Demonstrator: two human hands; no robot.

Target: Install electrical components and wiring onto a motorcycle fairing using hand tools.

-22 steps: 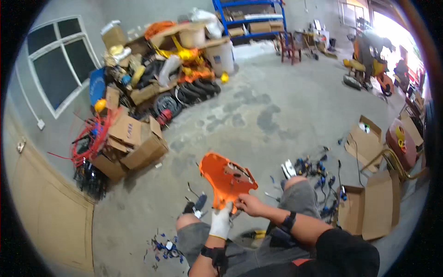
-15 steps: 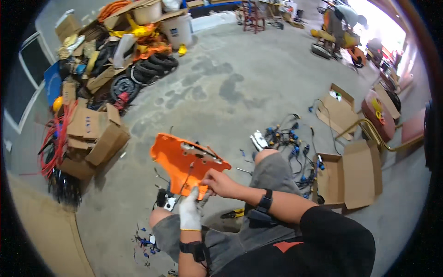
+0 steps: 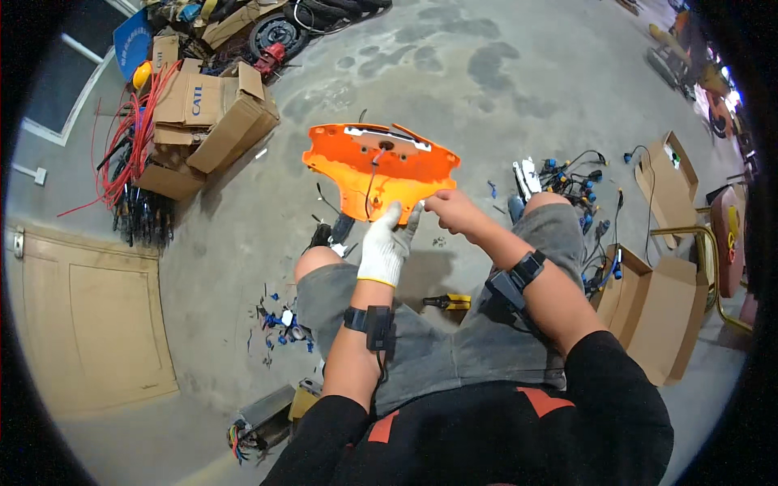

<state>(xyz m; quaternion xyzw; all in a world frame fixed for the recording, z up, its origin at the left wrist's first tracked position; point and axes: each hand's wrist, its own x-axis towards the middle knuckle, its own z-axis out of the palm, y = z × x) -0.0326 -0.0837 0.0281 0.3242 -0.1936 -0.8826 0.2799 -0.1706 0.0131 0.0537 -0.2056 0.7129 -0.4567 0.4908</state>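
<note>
We have open concrete floor (image 3: 486,73) ahead of the raised orange panel (image 3: 381,166), so reaching forward is free. Left, cardboard boxes (image 3: 207,121) and red cables (image 3: 121,146) crowd in; right, a tangle of blue-plugged wires (image 3: 579,182) (plus an open carton (image 3: 648,312)) hems our knee.

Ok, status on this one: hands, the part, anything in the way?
Left hand, gloved, grips orange panel's lower edge. Right hand, bare, pinches same edge. Panel held above the knees, thin wire dangling down its face. Nothing blocking.
</note>
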